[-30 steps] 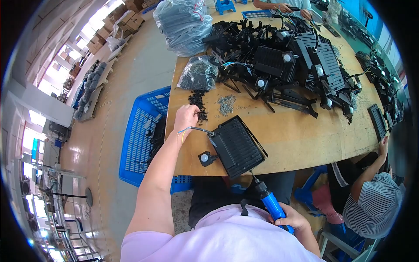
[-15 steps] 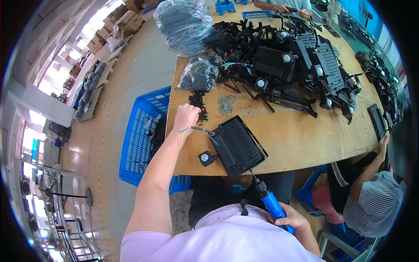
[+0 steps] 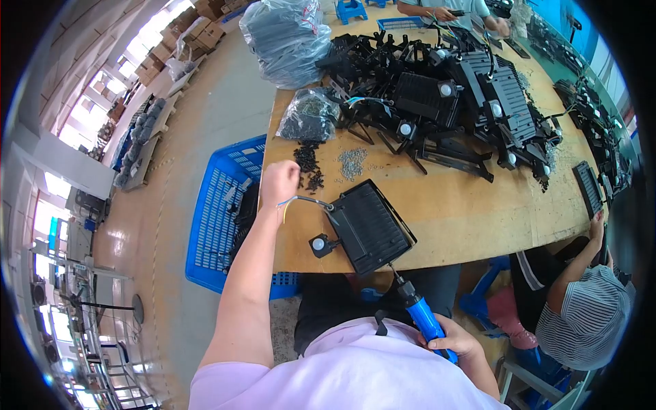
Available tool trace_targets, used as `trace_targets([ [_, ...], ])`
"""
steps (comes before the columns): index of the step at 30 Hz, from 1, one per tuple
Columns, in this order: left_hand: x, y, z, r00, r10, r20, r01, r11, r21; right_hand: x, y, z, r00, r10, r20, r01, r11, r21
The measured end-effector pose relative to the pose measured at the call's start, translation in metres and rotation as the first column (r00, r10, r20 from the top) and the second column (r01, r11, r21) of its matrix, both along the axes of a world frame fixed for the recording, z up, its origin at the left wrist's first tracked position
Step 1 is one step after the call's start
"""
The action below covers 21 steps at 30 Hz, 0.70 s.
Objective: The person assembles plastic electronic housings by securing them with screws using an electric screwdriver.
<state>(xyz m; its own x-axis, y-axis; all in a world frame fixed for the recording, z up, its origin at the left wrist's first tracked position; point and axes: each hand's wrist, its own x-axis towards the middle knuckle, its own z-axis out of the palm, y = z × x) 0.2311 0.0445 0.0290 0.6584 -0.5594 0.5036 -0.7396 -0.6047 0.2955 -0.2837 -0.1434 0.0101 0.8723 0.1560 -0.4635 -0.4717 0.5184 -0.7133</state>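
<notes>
My right hand (image 3: 456, 337) is wrapped round a blue electric screwdriver (image 3: 425, 318), whose bit points up at the near edge of a black floodlight (image 3: 369, 229). The floodlight lies ribbed back up at the table's front edge. A small sensor with a white dome (image 3: 319, 244) sticks out at its left, and a grey cable with bare coloured wires (image 3: 304, 199) runs towards my left wrist. My left hand (image 3: 279, 182) is closed just left of a pile of black screws (image 3: 309, 164); anything in its fingers is hidden. Small silver hardware (image 3: 352, 163) lies to the right of the screws.
Black floodlights and brackets (image 3: 427, 102) are heaped at the back of the wooden table (image 3: 478, 229). Plastic bags (image 3: 307, 115) stand at the back left. A blue crate (image 3: 205, 236) is beside the table. One person (image 3: 588, 314) sits at right; another person's hand (image 3: 443, 14) is opposite.
My left hand has drawn a little to the left, off the edge of the black screws, and is more tightly curled. The right hand and screwdriver have hardly moved.
</notes>
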Motion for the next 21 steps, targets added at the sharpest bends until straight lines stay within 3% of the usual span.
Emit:
trace_targets([
  [2,-0.008,0.019,0.012,0.978,0.183,-0.097,-0.202,0.950,-0.238,0.000,-0.001,-0.004,1.000,0.015,0.004,-0.015,1.000,0.005],
  [4,-0.051,0.033,0.045,0.921,0.218,-0.322,-0.358,0.797,-0.486,-0.004,-0.004,-0.006,0.999,0.026,-0.040,-0.025,1.000,0.011],
  [6,-0.104,0.041,0.072,0.925,0.196,-0.327,-0.359,0.734,-0.577,-0.003,-0.004,-0.003,0.998,0.030,-0.052,-0.028,0.999,0.030],
  [8,-0.162,0.045,0.076,0.887,0.108,-0.449,-0.365,0.759,-0.539,-0.001,-0.005,-0.002,0.998,0.038,-0.048,-0.035,0.997,0.065],
  [10,-0.218,0.033,0.079,0.882,-0.011,-0.472,-0.176,0.920,-0.350,0.002,-0.006,0.004,0.998,0.040,-0.051,-0.035,0.996,0.088],
  [12,-0.242,0.011,0.071,0.881,-0.273,-0.388,0.165,0.943,-0.289,0.000,-0.005,0.003,0.999,0.016,-0.038,-0.013,0.997,0.081],
  [13,-0.248,0.001,0.062,0.854,-0.300,-0.425,0.189,0.940,-0.284,0.001,-0.006,0.004,0.999,0.020,-0.034,-0.017,0.996,0.087],
  [14,-0.249,-0.007,0.050,0.825,-0.325,-0.462,0.214,0.937,-0.277,0.002,-0.006,0.005,0.999,0.023,-0.030,-0.020,0.995,0.095],
  [17,-0.244,-0.026,0.024,0.897,-0.316,-0.308,0.274,0.946,-0.172,-0.001,-0.005,0.002,1.000,0.009,-0.026,-0.006,0.997,0.079],
  [21,-0.248,-0.036,0.019,0.945,-0.207,-0.253,0.195,0.978,-0.072,0.003,-0.005,0.004,1.000,0.016,0.000,-0.016,0.995,0.103],
])
